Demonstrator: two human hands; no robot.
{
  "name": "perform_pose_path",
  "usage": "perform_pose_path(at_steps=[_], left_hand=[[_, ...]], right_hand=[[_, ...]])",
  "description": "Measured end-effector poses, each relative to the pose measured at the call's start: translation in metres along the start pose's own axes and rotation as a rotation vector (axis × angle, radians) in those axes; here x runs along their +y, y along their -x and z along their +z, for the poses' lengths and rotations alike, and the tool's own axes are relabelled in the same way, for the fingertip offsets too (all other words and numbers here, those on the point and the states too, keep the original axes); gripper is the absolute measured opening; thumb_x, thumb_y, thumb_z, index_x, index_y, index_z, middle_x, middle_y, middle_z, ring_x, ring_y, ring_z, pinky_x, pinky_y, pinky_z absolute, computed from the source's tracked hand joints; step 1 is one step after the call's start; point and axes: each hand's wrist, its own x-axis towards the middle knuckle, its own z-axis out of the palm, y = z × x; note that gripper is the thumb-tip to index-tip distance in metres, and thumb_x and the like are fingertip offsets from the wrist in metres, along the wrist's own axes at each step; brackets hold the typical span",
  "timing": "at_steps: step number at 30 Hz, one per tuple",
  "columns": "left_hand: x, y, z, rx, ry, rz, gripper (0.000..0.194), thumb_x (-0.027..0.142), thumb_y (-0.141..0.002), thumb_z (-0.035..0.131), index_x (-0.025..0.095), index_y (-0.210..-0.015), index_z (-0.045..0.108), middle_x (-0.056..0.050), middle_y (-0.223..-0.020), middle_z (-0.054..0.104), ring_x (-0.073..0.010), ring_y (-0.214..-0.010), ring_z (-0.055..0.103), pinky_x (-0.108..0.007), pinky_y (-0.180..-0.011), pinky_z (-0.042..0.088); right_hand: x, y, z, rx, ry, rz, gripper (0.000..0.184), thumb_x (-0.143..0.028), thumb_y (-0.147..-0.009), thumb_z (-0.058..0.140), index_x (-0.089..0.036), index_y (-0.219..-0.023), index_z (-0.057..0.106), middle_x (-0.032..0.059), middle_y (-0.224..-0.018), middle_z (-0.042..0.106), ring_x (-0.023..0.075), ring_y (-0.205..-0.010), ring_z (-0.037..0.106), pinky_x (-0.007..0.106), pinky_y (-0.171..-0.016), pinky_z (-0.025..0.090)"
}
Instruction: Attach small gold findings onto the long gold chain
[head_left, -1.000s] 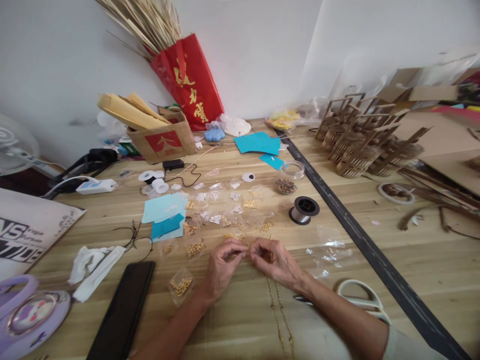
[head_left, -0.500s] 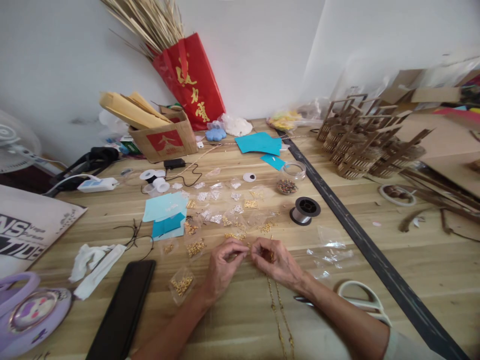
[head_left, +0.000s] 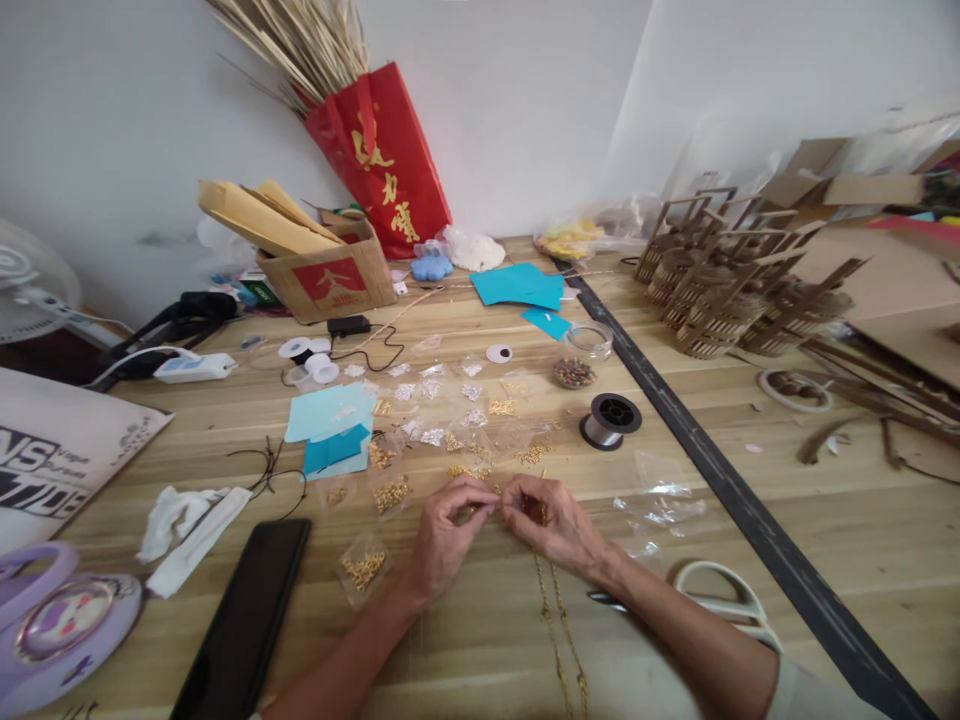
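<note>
Over the wooden table, my left hand [head_left: 452,533] is closed in a pinch, thumb against forefinger. Whatever lies between those fingertips is too small to make out. Its tips nearly meet those of my right hand [head_left: 553,520], which is curled closed around part of a gold bead chain [head_left: 556,625]. Two strands of the chain run from under that hand toward the table's near edge. Just beyond my hands lie small gold findings [head_left: 469,472]. To the left are clear bags of gold beads [head_left: 391,494] and more gold pieces [head_left: 364,571].
White-handled scissors [head_left: 724,600] lie by my right forearm, blades partly under it. A wire spool [head_left: 610,422], a jar of mixed beads [head_left: 574,373] and plastic bags [head_left: 660,500] are to the right. A black phone [head_left: 244,620] lies left. Small bamboo baskets [head_left: 720,290] stand at back right.
</note>
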Motion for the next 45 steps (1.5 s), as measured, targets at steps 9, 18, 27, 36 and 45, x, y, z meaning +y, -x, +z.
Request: perform_pose_path(at_steps=[9, 18, 27, 36, 45], left_hand=[[-0.0014, 0.0005, -0.0001, -0.008, 0.01, -0.007, 0.008, 0.013, -0.075, 0.065, 0.016, -0.076, 0.073, -0.006, -0.076, 0.066, -0.0162, -0.072, 0.062, -0.025, -0.067, 0.049], [-0.0044, 0.0016, -0.0003, -0.004, 0.068, -0.107, 0.007, 0.014, -0.073, 0.066, 0.015, -0.076, 0.072, -0.006, -0.078, 0.066, -0.0158, -0.075, 0.062, -0.024, -0.069, 0.049], [0.0005, -0.0022, -0.0029, -0.022, 0.165, -0.201, 0.006, 0.019, -0.069, 0.071, 0.014, -0.072, 0.072, -0.006, -0.075, 0.066, -0.0158, -0.072, 0.061, -0.024, -0.065, 0.048], [-0.0004, -0.0026, -0.0026, -0.006, 0.223, -0.265, 0.008, 0.02, -0.065, 0.074, 0.014, -0.07, 0.072, -0.004, -0.074, 0.066, -0.0141, -0.07, 0.06, -0.022, -0.063, 0.047], [-0.0007, -0.0031, -0.0029, -0.004, 0.199, -0.241, 0.006, 0.018, -0.066, 0.073, 0.014, -0.07, 0.072, -0.004, -0.072, 0.066, -0.0139, -0.068, 0.06, -0.022, -0.063, 0.047]], right_hand=[[0.0011, -0.0004, 0.0004, 0.004, -0.011, 0.005, 0.009, -0.018, -0.08, 0.053, -0.015, -0.072, 0.056, -0.002, -0.061, 0.052, 0.009, -0.055, 0.045, 0.02, -0.051, 0.034], [0.0013, 0.0003, 0.0, -0.006, -0.03, 0.021, 0.01, -0.019, -0.082, 0.052, -0.014, -0.074, 0.057, -0.0017, -0.063, 0.052, 0.0092, -0.056, 0.044, 0.02, -0.052, 0.034], [0.0014, 0.0004, -0.0011, 0.003, -0.039, 0.032, 0.011, -0.021, -0.083, 0.053, -0.014, -0.075, 0.058, -0.0013, -0.063, 0.052, 0.0091, -0.056, 0.044, 0.02, -0.051, 0.033], [-0.0003, 0.0008, -0.0015, 0.004, -0.071, -0.01, 0.013, -0.023, -0.084, 0.054, -0.015, -0.075, 0.058, -0.0006, -0.066, 0.055, 0.0098, -0.059, 0.048, 0.02, -0.054, 0.037], [-0.0034, 0.0004, -0.0022, -0.005, -0.069, -0.002, 0.01, -0.022, -0.083, 0.055, -0.015, -0.076, 0.057, -0.0009, -0.065, 0.054, 0.0096, -0.059, 0.047, 0.02, -0.053, 0.036]])
